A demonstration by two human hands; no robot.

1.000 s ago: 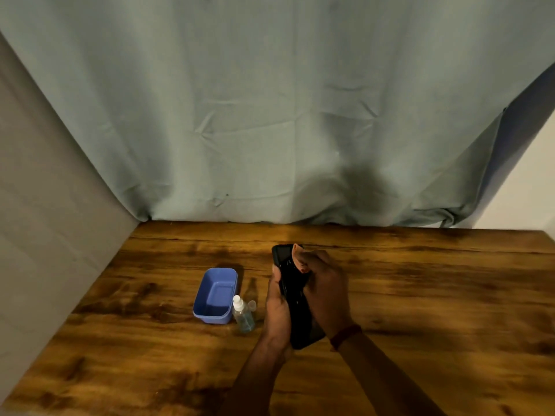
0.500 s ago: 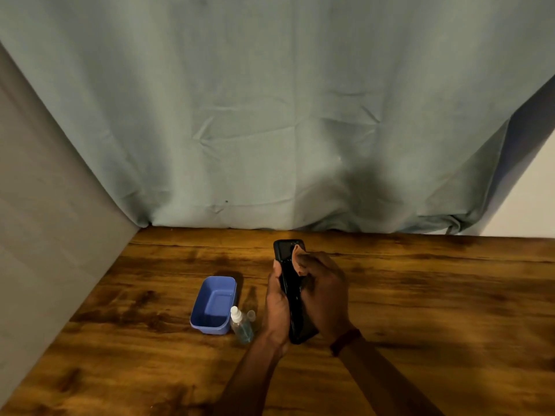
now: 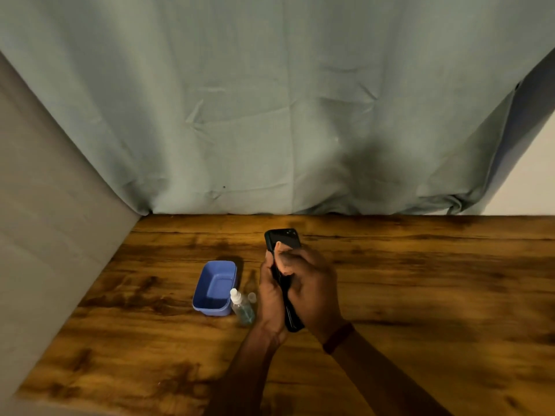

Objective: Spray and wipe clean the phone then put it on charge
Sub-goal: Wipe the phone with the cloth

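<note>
A black phone [image 3: 285, 238] is held upright above the wooden table, its camera end pointing away from me. My left hand [image 3: 270, 298] grips its left edge from behind. My right hand [image 3: 312, 286] wraps over the phone's right side, thumb pressed on its surface; whether a cloth lies under the fingers cannot be told. A small clear spray bottle [image 3: 241, 307] with a white nozzle stands on the table just left of my left hand, its loose cap [image 3: 251, 296] beside it.
A blue plastic tub [image 3: 214, 288] sits left of the bottle. A grey-green curtain [image 3: 270, 115] hangs along the table's far edge, and a grey wall [image 3: 45, 235] borders the left side. Bare wooden tabletop [image 3: 435, 295] stretches to the right.
The phone has turned so more of its flat face shows at the top. My right thumb has slid slightly down it. Both hands stay in place by the bottle.
</note>
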